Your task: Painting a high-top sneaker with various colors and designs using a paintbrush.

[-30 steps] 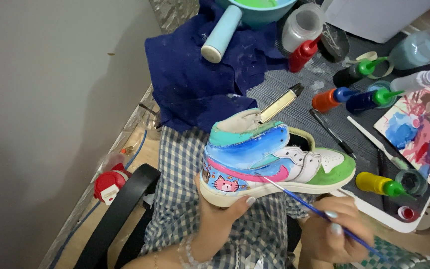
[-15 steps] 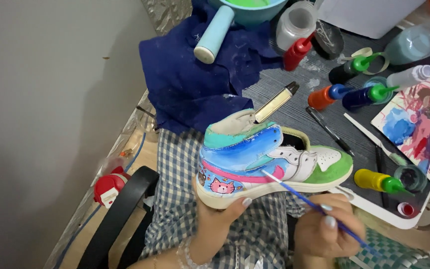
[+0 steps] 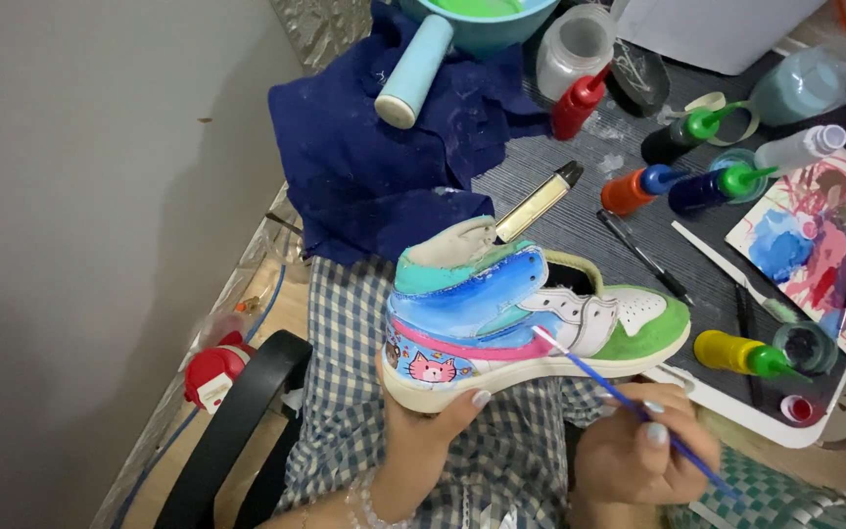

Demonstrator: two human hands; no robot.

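Right now I am cupping the shoe (image 3: 531,318) from beneath with my left hand (image 3: 428,431), thumb curling over its sole, holding it above my lap beside the table (image 3: 580,211). My right hand (image 3: 638,456) is pinching a brush (image 3: 629,407), whose tip seems to be touching the pink stripe.

I see one label: a small white tag (image 3: 215,393) on the red-capped container (image 3: 213,368) lying on the floor, beside the black chair arm, left of the bench. No signs or screens show.
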